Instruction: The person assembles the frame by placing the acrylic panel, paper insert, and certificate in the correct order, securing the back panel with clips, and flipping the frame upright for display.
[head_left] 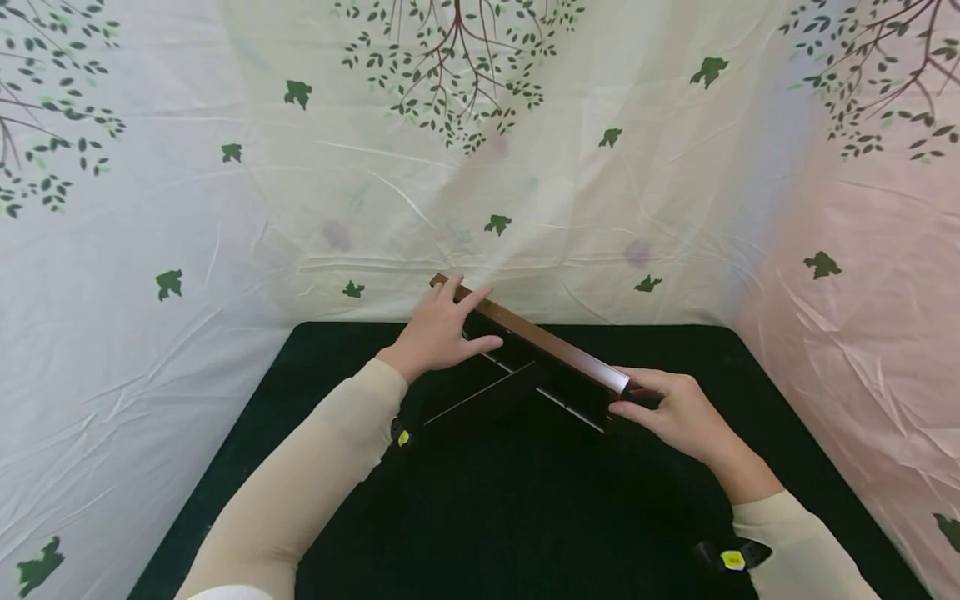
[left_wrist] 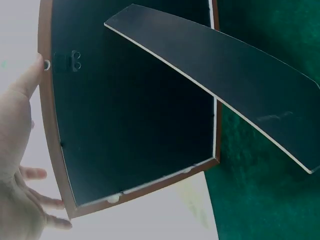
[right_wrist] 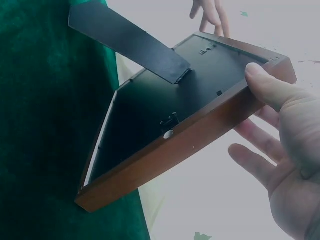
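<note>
A brown wooden picture frame (head_left: 546,337) stands tilted, its black backing board (left_wrist: 135,115) facing me. From that board a black easel stand (right_wrist: 130,42) juts out at an angle. My left hand (head_left: 437,332) touches the frame's upper edge near its left end, its fingers spread and fairly straight. In the left wrist view, the left thumb (left_wrist: 31,77) lies against the wooden border. My right hand (head_left: 678,412) pinches the frame's right end, with the thumb (right_wrist: 262,80) on the back rim and the fingers on the far side. The picture side is hidden.
A dark green cloth (head_left: 480,517) covers the table under the frame. Pale fabric (head_left: 420,208) printed with leaves and branches hangs behind the table and along both sides.
</note>
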